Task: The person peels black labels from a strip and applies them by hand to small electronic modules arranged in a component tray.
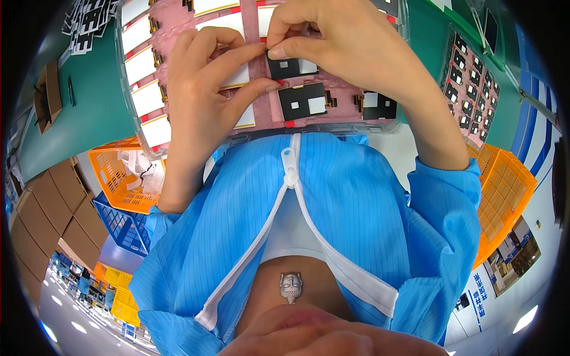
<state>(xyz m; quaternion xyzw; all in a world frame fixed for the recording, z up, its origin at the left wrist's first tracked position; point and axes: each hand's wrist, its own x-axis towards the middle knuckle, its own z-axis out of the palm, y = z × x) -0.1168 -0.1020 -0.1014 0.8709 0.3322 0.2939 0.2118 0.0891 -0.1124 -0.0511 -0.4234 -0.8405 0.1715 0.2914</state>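
- Carrier: a clear-rimmed tray [264, 115] with a pink lining rests on the green table [107, 83], its near edge close to the jacket [350, 190] of the wearer.
- Workpiece: a black panel [292, 72] (a small white square on its face, a white area at its right end) lies in the tray, second from the near edge.
- Right hand [338, 41]: thumb and forefinger are brought together at the panel's far left corner; whether they grip the panel or only press it cannot be told.
- Left hand [205, 89]: thumb and forefinger are spread, holding nothing visible; the forefinger ends near that same corner, the thumb near the panel's left end.
- Adjacent parts: a second panel [301, 108] lies next to the tray's near edge; a third [387, 108] occupies the near right corner.
- Left edge of the tray: a column of white cards [141, 65] (dark strips at their right ends).
- Table, right side: another tray [473, 137] with rows of similar panels.
- Table, left side: a pen [71, 91] lies beside a cardboard box [52, 95].
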